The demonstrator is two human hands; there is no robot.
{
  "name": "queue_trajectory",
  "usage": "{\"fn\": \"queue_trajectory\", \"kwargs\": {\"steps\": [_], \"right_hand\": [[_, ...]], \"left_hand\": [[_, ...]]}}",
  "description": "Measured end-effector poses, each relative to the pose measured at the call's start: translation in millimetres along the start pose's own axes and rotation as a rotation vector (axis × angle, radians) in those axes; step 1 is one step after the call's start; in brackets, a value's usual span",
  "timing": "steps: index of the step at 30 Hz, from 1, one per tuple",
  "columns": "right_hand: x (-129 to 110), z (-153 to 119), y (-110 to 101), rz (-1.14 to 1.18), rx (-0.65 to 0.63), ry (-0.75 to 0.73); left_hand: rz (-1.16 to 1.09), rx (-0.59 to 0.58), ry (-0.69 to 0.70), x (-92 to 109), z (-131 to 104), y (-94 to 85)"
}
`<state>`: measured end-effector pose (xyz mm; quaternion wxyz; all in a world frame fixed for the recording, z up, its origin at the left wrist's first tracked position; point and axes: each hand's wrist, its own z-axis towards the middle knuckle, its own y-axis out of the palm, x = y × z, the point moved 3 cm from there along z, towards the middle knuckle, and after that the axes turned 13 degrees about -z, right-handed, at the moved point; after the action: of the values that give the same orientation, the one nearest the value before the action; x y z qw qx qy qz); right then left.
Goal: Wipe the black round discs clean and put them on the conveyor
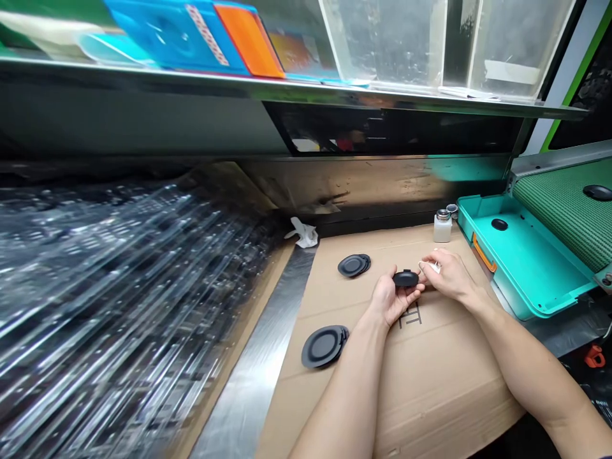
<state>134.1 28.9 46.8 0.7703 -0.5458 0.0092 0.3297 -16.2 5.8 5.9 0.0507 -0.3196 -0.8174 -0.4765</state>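
My left hand point(393, 301) is closed on a small black oval plastic part point(406, 278) with a short tab on its upper edge, held above the cardboard sheet point(459, 357). Just to the right, my right hand point(447, 273) pinches a crumpled piece of white tissue or cloth point(433, 266), close to the black part. Left of my hands lies a small group of overlapping black oval parts point(354, 264). Nearer to me, a larger black oval part point(325, 345) rests by my left forearm, apparently with another beneath it.
A white bottle with a metal top point(442, 227) stands at the back. The teal tray point(530, 280) at right holds one black part point(500, 224). Beyond it is a green conveyor belt point(564, 197). Stacked plastic-wrapped items point(119, 306) fill the left. A shelf point(229, 80) hangs overhead.
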Motion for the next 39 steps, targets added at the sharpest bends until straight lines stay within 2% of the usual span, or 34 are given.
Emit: {"fn": "queue_trajectory", "kwargs": {"steps": [3, 6, 8, 10, 13, 15, 18, 19, 22, 26, 29, 30, 34, 36, 38, 39], "right_hand": [[-7.2, -3.1, 6.9, -0.038, -0.032, 0.003], [-14.0, -7.9, 17.0, -0.119, -0.004, 0.065], [-20.0, -11.5, 21.2, -0.121, 0.048, 0.089], [-27.2, -14.1, 23.2, -0.077, 0.051, 0.01], [-33.3, -15.1, 24.7, -0.096, -0.076, -0.194], [-29.3, -13.1, 24.2, -0.194, -0.123, -0.188], [-20.8, -8.5, 21.0, -0.253, -0.054, -0.099], [-20.1, -7.6, 21.2, -0.223, -0.057, -0.13], [-19.3, -7.5, 24.4, -0.149, -0.174, -0.249], [-13.6, -6.8, 22.1, -0.224, -0.129, -0.13], [-14.9, -6.9, 22.9, -0.172, -0.195, -0.199], [-13.3, -6.4, 22.0, -0.178, -0.217, -0.182], [2.4, -2.2, 5.5, -0.267, -0.147, 0.056], [8.8, -1.4, -5.3, -0.251, -0.109, 0.115], [12.8, -2.8, -12.0, -0.218, -0.172, 0.125], [13.6, -4.4, -12.8, -0.194, -0.257, 0.109]], "left_hand": [[0.057, -0.002, 0.125, -9.4, 2.3, 2.7], [0.091, -0.113, 0.305, -22.4, 4.8, 10.0], [0.06, -0.187, 0.355, -28.4, 6.9, 13.0], [-0.024, -0.198, 0.339, -28.6, 9.3, 11.8], [-0.145, -0.181, 0.279, -21.4, 12.1, 7.0], [-0.177, -0.187, 0.261, -18.0, 13.6, 5.5], [-0.175, -0.214, 0.258, -19.8, 16.4, 6.4], [-0.174, -0.215, 0.252, -21.3, 17.3, 6.5], [-0.179, -0.183, 0.251, -22.9, 18.6, 4.4], [-0.189, -0.178, 0.264, -22.0, 19.2, 2.5], [-0.212, -0.164, 0.237, -23.0, 20.1, 3.1], [-0.22, -0.153, 0.234, -22.5, 20.2, 3.0], [-0.253, -0.093, 0.242, -13.9, 18.7, -0.2], [-0.282, -0.058, 0.232, -8.1, 17.5, -3.0], [-0.327, -0.048, 0.213, -3.1, 16.2, -5.1], [-0.355, -0.051, 0.207, -0.9, 15.5, -5.7]]}}
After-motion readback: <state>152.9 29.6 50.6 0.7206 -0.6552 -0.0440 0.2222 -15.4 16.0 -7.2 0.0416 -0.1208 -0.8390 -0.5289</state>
